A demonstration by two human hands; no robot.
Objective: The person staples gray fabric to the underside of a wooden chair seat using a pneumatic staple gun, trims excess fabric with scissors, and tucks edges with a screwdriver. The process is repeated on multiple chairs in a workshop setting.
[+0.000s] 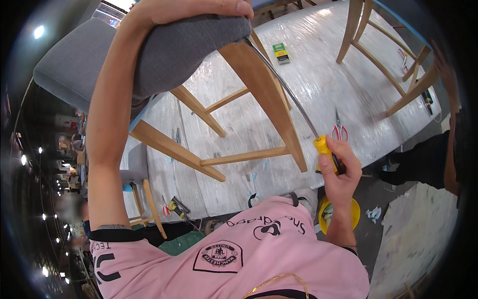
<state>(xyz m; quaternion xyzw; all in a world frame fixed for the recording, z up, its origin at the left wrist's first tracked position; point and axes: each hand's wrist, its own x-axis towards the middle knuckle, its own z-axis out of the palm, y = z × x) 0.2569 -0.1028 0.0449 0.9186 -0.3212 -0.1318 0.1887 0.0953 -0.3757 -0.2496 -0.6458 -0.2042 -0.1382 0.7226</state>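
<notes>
A chair with a grey upholstered seat (191,47) and pale wooden legs (259,92) lies tipped over on a table wrapped in plastic film. My left hand (196,10) reaches across the grey fabric and grips it, partly cut off by the upper edge of the picture. In my right hand (343,167) is a long screwdriver (294,94) with a yellow handle, the fingers wrapped round it. Its thin metal shaft runs up to the corner where a leg meets the seat; the very tip is hard to make out there. Red-handled scissors (339,130) lie just beyond my right hand.
A small green and yellow box (281,53) lies on the table (318,65). Another upturned chair (378,65) is at the far right, beside another person's arm (446,74). A stapler-like tool (178,207) lies near left. Below my right hand is a yellow bucket (355,215).
</notes>
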